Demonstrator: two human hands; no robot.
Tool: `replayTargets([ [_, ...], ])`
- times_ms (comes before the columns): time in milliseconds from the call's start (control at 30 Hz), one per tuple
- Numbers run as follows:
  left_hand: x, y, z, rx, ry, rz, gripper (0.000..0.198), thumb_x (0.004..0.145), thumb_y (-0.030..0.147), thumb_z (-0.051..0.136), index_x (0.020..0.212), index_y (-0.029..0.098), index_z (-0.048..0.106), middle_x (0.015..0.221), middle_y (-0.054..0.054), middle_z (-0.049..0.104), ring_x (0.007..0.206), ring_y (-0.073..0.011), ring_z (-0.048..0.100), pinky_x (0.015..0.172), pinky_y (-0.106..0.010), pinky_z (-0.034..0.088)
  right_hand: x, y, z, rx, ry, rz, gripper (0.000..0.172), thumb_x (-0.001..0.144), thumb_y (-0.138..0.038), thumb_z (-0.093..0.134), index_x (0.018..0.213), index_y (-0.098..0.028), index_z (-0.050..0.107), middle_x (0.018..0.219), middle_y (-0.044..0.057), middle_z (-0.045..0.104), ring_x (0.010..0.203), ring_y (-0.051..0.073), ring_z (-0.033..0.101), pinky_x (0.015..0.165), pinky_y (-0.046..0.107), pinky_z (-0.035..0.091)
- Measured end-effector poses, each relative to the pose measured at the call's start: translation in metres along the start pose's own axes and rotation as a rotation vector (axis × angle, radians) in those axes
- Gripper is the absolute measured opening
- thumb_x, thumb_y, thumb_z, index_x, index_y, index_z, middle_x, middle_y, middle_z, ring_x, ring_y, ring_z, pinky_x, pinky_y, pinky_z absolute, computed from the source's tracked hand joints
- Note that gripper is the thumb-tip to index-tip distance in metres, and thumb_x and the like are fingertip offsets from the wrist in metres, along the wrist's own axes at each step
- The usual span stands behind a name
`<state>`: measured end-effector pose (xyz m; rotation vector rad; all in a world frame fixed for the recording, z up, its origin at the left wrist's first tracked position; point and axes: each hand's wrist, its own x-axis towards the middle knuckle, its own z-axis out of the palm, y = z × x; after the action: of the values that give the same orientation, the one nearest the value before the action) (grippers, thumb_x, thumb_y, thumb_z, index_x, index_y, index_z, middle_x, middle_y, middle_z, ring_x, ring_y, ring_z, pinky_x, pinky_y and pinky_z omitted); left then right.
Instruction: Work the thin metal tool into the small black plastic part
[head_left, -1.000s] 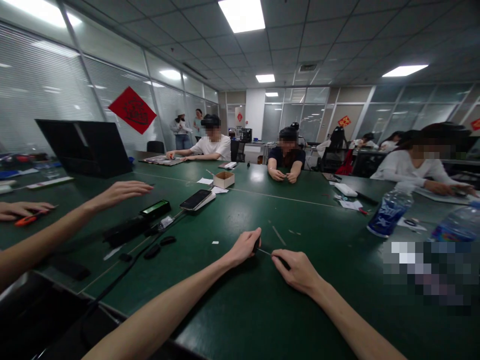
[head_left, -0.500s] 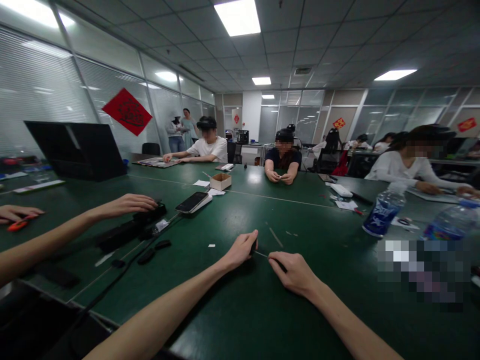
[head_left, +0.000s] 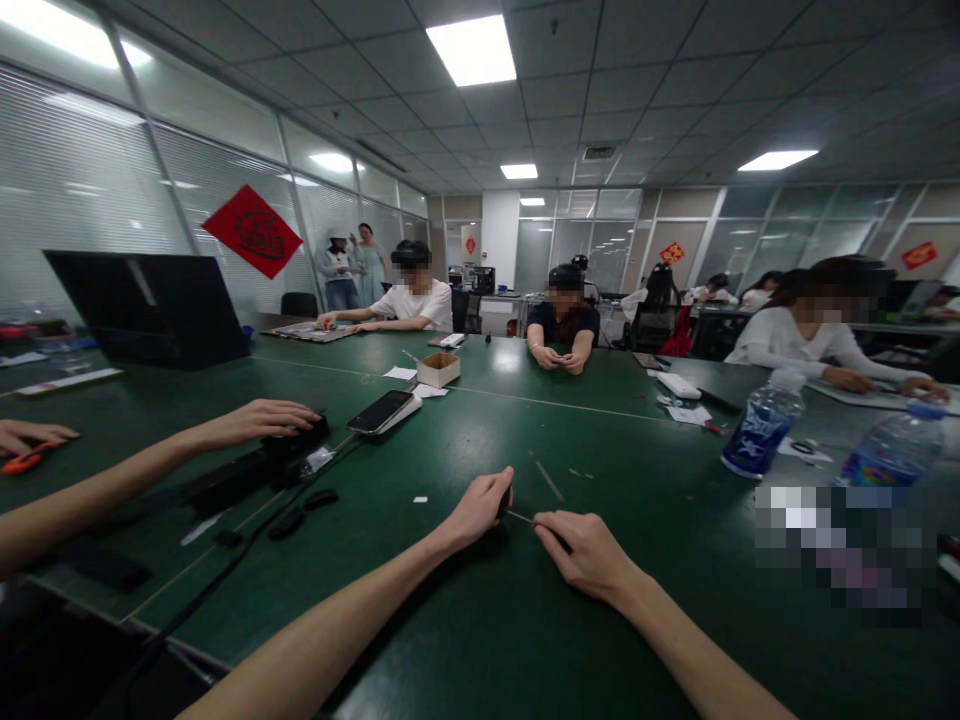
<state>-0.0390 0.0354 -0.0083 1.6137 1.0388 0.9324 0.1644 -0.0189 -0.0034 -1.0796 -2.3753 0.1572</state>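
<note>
My left hand [head_left: 478, 510] and my right hand [head_left: 589, 556] are close together above the green table [head_left: 465, 610]. The left fingers close around a small dark object [head_left: 504, 503], mostly hidden by them. A thin metal wire [head_left: 520, 516] spans the short gap to my right hand, whose fingers pinch it and a dark piece [head_left: 559, 540]. I cannot tell exactly how the wire and dark pieces join. A thin pale strip [head_left: 550, 481] lies on the table beyond my hands.
On my left, a co-worker's hand [head_left: 259, 425] rests on a black device [head_left: 296, 440], and another hand [head_left: 30, 435] holds an orange tool. A smartphone [head_left: 381, 412], a small cardboard box [head_left: 439, 370] and several water bottles [head_left: 763, 425] stand on the table.
The whole view has drifted and tilted slightly as my head moved. The co-worker's nearer hand has moved onto the black device. My hands stay close together on the same items.
</note>
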Motion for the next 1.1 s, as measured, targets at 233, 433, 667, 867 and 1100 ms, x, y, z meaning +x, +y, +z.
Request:
replayTargets([
  [233,0.0015,-0.0036,-0.0001,0.020,0.011,-0.007,0.061,0.085,0.067,0.026,0.068,0.015,0.051,0.049,0.004,0.038,0.043,-0.0093,0.037,0.043,-0.020,0.029,0.0006,-0.0001,0.0009,-0.019,0.005,-0.006,0.028,0.096,-0.030,0.037,0.105,-0.020,0.062,0.082,0.003,0.066,0.070,0.013,0.061,0.067,0.024,0.045],
  [433,0.0019,-0.0059,0.0002,0.042,0.025,0.013,0.063,0.086,0.067,0.021,0.067,0.015,0.051,0.048,0.004,0.039,0.043,-0.0095,0.037,0.045,-0.021,0.029,0.0005,0.0001,0.0014,-0.048,-0.013,-0.017,0.028,0.096,-0.030,0.036,0.108,-0.021,0.060,0.085,0.004,0.065,0.075,0.014,0.061,0.070,0.025,0.045],
  [667,-0.0006,-0.0022,0.0016,0.142,0.040,0.043,0.063,0.089,0.063,0.017,0.066,0.016,0.053,0.048,0.003,0.042,0.049,-0.0121,0.042,0.053,-0.023,0.032,-0.0006,-0.0026,0.0010,-0.083,-0.023,0.004,0.027,0.097,-0.031,0.036,0.109,-0.021,0.059,0.086,0.004,0.064,0.073,0.014,0.060,0.068,0.025,0.045],
  [867,0.0011,0.0002,0.0034,0.309,0.140,0.166,0.060,0.093,0.053,0.018,0.062,0.017,0.053,0.056,0.000,0.051,0.058,-0.0137,0.047,0.061,-0.025,0.033,-0.0013,-0.0012,0.0019,-0.122,-0.012,0.034,0.027,0.097,-0.031,0.035,0.109,-0.023,0.058,0.083,0.003,0.063,0.070,0.013,0.059,0.063,0.024,0.044],
  [1100,0.0066,0.0030,-0.0009,0.400,0.141,0.169,0.056,0.094,0.052,0.021,0.064,0.018,0.054,0.058,0.000,0.053,0.057,-0.0148,0.049,0.062,-0.025,0.031,-0.0012,-0.0019,0.0085,-0.131,0.014,0.097,0.028,0.097,-0.032,0.035,0.107,-0.024,0.060,0.081,0.003,0.065,0.070,0.014,0.062,0.064,0.024,0.046],
])
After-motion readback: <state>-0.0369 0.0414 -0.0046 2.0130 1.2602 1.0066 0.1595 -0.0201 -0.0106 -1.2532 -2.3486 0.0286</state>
